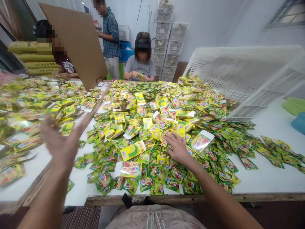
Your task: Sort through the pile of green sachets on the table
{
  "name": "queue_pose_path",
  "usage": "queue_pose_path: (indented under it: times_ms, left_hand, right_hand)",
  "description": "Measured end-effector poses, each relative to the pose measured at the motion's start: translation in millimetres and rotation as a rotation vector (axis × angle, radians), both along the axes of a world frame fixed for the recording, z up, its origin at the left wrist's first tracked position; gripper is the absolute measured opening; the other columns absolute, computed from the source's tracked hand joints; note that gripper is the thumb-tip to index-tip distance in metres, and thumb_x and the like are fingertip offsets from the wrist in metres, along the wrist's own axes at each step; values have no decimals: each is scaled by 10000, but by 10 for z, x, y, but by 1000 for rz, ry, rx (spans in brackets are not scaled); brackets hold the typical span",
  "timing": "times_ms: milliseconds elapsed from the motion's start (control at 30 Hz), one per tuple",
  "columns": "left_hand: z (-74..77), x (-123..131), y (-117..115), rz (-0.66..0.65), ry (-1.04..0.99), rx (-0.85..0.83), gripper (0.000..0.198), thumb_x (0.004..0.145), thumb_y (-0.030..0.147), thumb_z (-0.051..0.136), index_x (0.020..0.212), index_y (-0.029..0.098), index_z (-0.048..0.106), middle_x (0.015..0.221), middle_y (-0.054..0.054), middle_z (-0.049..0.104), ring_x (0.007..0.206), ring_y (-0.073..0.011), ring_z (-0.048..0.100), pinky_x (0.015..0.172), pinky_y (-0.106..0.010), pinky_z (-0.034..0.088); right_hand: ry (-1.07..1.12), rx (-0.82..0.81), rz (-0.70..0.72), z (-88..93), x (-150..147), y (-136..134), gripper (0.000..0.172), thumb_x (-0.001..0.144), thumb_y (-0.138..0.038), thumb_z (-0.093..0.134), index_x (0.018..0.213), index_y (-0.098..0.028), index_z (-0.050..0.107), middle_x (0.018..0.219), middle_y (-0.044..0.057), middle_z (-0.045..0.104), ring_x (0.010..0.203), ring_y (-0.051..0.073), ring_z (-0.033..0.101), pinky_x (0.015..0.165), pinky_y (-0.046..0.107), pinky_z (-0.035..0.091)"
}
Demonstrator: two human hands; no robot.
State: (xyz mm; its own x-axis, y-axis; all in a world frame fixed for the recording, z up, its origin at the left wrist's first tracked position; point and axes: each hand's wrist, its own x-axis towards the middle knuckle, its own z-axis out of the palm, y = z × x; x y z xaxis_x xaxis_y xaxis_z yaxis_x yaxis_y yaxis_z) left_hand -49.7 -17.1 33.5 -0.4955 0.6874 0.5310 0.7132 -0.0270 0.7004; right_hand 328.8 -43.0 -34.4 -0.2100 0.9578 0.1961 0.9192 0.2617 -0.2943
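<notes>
My left hand (60,140), smeared by motion, is raised over the left part of the white table with thumb and fingers apart and nothing visible in it. Flat yellow cartons (23,127) lie in a heap beyond it. My right hand (177,148) rests on the central pile, fingers stretched out over yellow cartons (179,128); its fingertips are partly lost among them. Just right of this hand a carton (202,141) lies with its white flap up. Small green sachets (152,175) with red pictures spread under and around the cartons. Another yellow carton (133,150) lies left of my right hand.
A white perforated crate (247,73) lies tipped on its side at the right of the pile. A brown cardboard sheet (73,41) stands upright at the back left. A person (140,65) across the table handles a sachet. A wooden strip (47,168) divides the tabletop.
</notes>
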Motion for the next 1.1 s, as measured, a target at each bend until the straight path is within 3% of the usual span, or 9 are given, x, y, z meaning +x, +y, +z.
queue_pose_path:
  times_ms: [33, 167, 300, 400, 533, 667, 767, 867, 1100]
  left_hand:
    - [-30, 167, -36, -50, 19, -32, 510, 718, 465, 617, 1123, 177, 505, 1096, -76, 595, 955, -246, 556, 820, -402, 443]
    - [-433, 1049, -339, -586, 209, -345, 262, 824, 408, 494, 813, 183, 629, 809, -54, 653, 734, -181, 583, 680, -293, 447]
    - [-757, 1553, -543, -832, 537, -513, 252, 754, 356, 609, 910, 160, 639, 877, -111, 646, 851, -258, 559, 726, -341, 418]
    - [-801, 1609, -504, -850, 528, -572, 221, 750, 241, 600, 946, 146, 641, 917, -141, 647, 875, -282, 551, 757, -369, 394]
    - [-775, 1521, -350, -792, 305, -607, 235, 836, 238, 454, 824, 169, 678, 765, -110, 668, 741, -235, 578, 704, -325, 386]
    - [-775, 1461, -280, -725, -281, -534, 270, 802, 383, 503, 757, 176, 670, 647, -29, 624, 612, -166, 543, 610, -261, 379]
    - [-793, 1511, -306, -770, -792, -612, 294, 685, 449, 625, 674, 155, 620, 510, 38, 472, 461, -96, 411, 495, -216, 345]
    - [-810, 1601, -387, -743, -1102, -615, 330, 591, 435, 713, 712, 142, 620, 556, 46, 480, 454, -63, 379, 463, -186, 329]
    - [-840, 1618, -513, -711, -1216, -575, 336, 606, 429, 712, 761, 149, 611, 565, 46, 498, 462, -56, 388, 479, -180, 321]
  right_hand:
    - [-22, 32, 5, -33, 45, 37, 553, 695, -94, 465, 1223, -245, 525, 1242, 64, 565, 1218, 314, 367, 927, 540, 256]
    - [100, 207, -12, -108, 77, 38, 333, 812, -147, 428, 1084, -206, 610, 1017, 77, 671, 1042, 253, 522, 872, 432, 348]
    - [279, 236, -62, -95, 61, -107, 203, 841, -284, 482, 899, -191, 652, 884, 84, 682, 844, 235, 600, 746, 340, 439]
    - [307, 158, -86, -67, 58, -214, 232, 843, -319, 485, 728, -206, 652, 739, 58, 675, 709, 224, 607, 660, 316, 436]
    - [486, -1, -219, 8, 86, -288, 326, 830, -412, 498, 621, -208, 643, 539, 13, 605, 533, 185, 555, 555, 286, 405]
    - [812, -72, -414, 133, 29, -299, 376, 741, -534, 577, 738, -166, 655, 479, -7, 552, 461, 160, 506, 472, 260, 371]
    - [1111, -198, -341, 171, -192, -306, 446, 661, -568, 651, 826, -154, 623, 515, -12, 562, 469, 152, 524, 452, 238, 365]
    - [1232, -296, -247, 79, -491, -326, 410, 660, -558, 663, 752, -169, 571, 550, -16, 563, 480, 141, 532, 455, 227, 372]
    - [1166, -135, -285, -166, -690, -365, 340, 730, -507, 622, 720, -174, 556, 604, -8, 543, 569, 143, 492, 515, 240, 384]
